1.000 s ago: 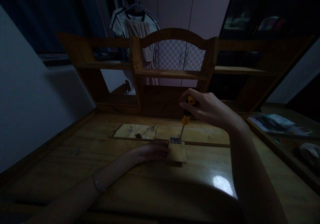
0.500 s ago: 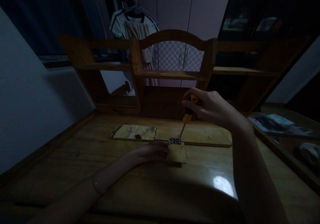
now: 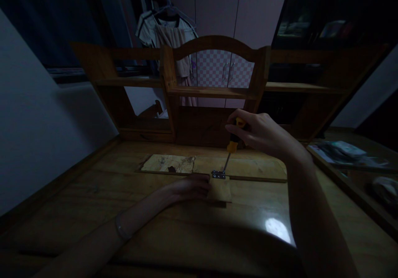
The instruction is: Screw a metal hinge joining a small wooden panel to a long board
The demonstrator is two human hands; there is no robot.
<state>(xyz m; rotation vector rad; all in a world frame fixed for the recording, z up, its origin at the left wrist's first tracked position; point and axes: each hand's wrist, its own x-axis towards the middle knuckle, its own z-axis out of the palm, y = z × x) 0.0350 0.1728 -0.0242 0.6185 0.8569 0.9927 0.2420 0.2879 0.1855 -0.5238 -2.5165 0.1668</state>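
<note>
Shelf unit (image 3: 169,68), wooden, stands along the tabletop's (image 3: 77,195) far edge; its lower-left drawer (image 3: 146,136) is closed, contents hidden. Wooden strip (image 3: 166,164), stained at left, lies near that edge. Left hand (image 3: 189,187): fingers at the left side of a wooden block (image 3: 220,190); grip cannot be told. Metal hinge (image 3: 219,175) sits at the block's far edge, mid-tabletop. Screwdriver (image 3: 231,146), tilted, meets the hinge's right end. Right hand (image 3: 259,133): fingers wrap its handle. Wood with a bright reflection (image 3: 277,229) extends toward the right edge.
</note>
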